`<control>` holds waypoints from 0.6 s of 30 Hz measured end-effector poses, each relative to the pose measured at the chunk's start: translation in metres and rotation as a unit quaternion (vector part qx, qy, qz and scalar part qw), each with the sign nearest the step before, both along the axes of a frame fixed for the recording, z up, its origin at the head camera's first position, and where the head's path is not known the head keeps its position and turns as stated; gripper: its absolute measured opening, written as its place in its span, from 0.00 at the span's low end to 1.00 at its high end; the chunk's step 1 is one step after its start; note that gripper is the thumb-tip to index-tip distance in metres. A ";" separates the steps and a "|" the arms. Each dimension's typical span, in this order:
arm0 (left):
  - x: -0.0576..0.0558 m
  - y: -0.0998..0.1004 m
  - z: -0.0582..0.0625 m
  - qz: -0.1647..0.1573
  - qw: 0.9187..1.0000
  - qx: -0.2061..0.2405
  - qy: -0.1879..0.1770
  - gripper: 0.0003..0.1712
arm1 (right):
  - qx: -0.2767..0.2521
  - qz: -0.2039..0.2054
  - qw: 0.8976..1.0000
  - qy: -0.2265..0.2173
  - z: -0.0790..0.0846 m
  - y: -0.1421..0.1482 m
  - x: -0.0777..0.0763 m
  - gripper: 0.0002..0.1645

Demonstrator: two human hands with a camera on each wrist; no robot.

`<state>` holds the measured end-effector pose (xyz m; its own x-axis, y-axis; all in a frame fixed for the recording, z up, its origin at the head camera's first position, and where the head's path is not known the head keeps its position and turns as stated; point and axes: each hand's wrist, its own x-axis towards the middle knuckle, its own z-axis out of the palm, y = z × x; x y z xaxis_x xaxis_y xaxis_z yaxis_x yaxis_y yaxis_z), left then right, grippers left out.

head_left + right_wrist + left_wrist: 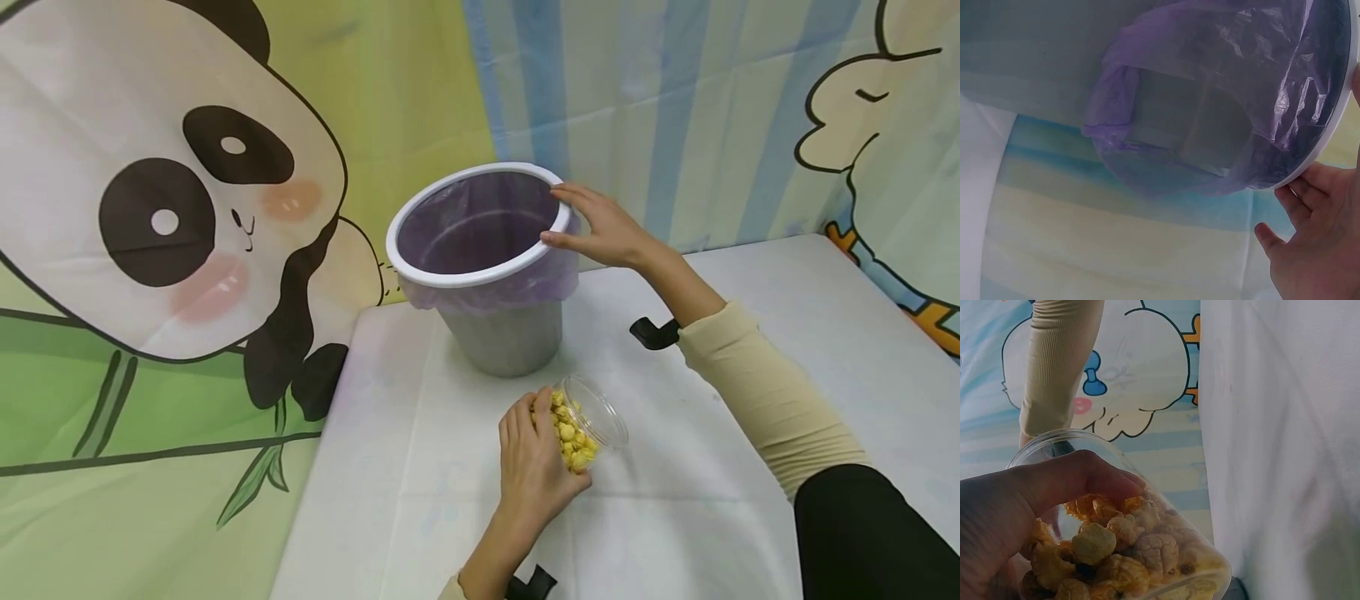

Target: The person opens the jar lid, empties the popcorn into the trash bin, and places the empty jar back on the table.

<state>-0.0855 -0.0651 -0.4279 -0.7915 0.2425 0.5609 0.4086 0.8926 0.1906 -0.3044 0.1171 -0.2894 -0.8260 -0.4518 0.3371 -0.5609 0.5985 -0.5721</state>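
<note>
My left hand (531, 467) grips a clear plastic jar (597, 412) of yellow popcorn (573, 437), its uncovered mouth tilted toward the upper right in the head view. In the left wrist view, the thumb lies across the jar's wall, with popcorn (1094, 544) behind it. Farther back stands a grey trash can (506, 333) with a white rim and a purple liner bag (495, 292) folded over its edge. Fairly straight and spread, the fingers of my right hand (603, 229) rest on the right side of that rim, the fingertips touching it in the right wrist view.
A white cloth covers the table (675, 500). Cartoon-printed cloth (600, 100) hangs close behind the can, and a printed panda (225, 208) fills the left side. Black straps (652, 333) show at both wrists.
</note>
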 end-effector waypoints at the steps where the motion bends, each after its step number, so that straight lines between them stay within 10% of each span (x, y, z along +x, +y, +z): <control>1: 0.000 0.000 0.001 0.000 1.000 0.001 0.001 0.61 | -0.001 0.000 1.000 -0.002 0.000 0.000 0.000 0.51; 18: -0.002 -0.006 0.027 0.013 1.000 0.015 0.019 0.60 | -0.045 0.006 0.999 -0.009 -0.010 -0.003 -0.003 0.50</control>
